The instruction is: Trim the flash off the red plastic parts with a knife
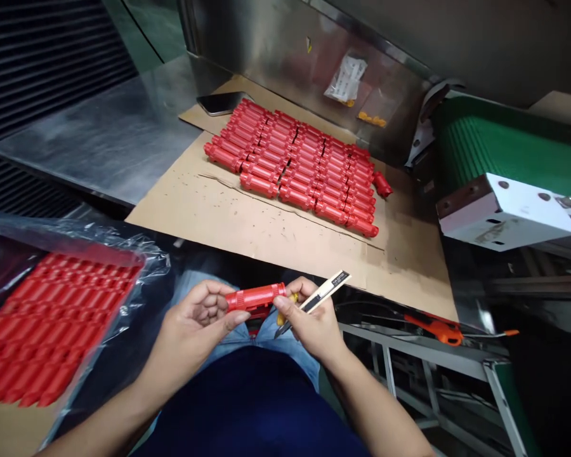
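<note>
Low over my lap, my left hand (197, 320) grips one end of a red ribbed plastic tube (255, 296) between thumb and fingers. My right hand (314, 317) is closed on a slim utility knife (321, 293), its dark blade tip pointing down and left. The right fingers also touch the tube's far end. Something yellow (285, 308) shows around these fingertips; I cannot make out what it is. Beyond the hands, many similar red tubes (297, 168) lie in packed rows on a cardboard sheet (200, 209). A single tube (382, 184) sits apart at their right end.
To the left, a clear plastic bag (157, 254) lies around more red pieces. A phone (221, 103) rests behind the rows. A green conveyor belt (509, 139) with a white metal bracket (509, 212) stands at the right, above an orange-handled tool (435, 329).
</note>
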A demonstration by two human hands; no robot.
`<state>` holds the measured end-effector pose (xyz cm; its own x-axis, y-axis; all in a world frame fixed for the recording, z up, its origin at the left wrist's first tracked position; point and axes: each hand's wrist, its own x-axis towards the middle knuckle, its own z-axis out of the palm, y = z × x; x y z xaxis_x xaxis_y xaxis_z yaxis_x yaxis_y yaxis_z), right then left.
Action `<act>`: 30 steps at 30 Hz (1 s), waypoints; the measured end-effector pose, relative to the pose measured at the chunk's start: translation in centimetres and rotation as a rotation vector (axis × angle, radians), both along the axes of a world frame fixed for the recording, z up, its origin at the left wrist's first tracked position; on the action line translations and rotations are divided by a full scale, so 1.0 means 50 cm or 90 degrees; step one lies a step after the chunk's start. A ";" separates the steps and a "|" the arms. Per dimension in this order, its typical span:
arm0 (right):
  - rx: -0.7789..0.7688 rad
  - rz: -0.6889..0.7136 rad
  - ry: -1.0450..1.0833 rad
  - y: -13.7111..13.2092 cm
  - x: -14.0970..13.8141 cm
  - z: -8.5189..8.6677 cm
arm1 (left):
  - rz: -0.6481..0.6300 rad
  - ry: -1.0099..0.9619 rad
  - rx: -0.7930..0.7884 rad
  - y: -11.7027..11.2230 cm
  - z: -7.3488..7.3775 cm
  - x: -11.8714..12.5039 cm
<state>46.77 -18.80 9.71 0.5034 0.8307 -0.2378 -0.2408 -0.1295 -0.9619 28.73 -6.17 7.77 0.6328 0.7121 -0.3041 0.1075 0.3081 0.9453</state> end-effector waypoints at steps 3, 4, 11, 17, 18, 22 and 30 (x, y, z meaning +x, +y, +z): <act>0.011 -0.024 -0.030 -0.012 -0.009 -0.008 | 0.029 -0.014 -0.065 -0.012 0.002 0.014; 0.021 -0.036 -0.050 -0.016 -0.012 -0.010 | 0.038 -0.021 -0.092 -0.016 0.003 0.017; 0.052 -0.087 -0.282 -0.038 -0.024 -0.033 | 0.075 -0.054 0.097 -0.032 0.000 0.018; 0.104 -0.054 -0.384 -0.046 -0.023 -0.038 | 0.119 -0.138 0.020 -0.035 -0.001 0.034; 0.128 -0.041 -0.448 -0.046 -0.022 -0.040 | 0.129 -0.130 -0.050 -0.036 0.000 0.040; 0.192 -0.037 -0.603 -0.046 -0.021 -0.057 | 0.152 -0.160 -0.247 -0.044 0.001 0.059; 0.081 -0.039 -0.441 -0.033 -0.031 -0.064 | 0.114 -0.193 -0.106 -0.044 -0.014 0.048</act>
<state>45.24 -20.46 6.51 0.5511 0.7957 0.2512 0.4291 -0.0120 -0.9032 31.13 -8.39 7.06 0.5819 0.7760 -0.2434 -0.2382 0.4487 0.8613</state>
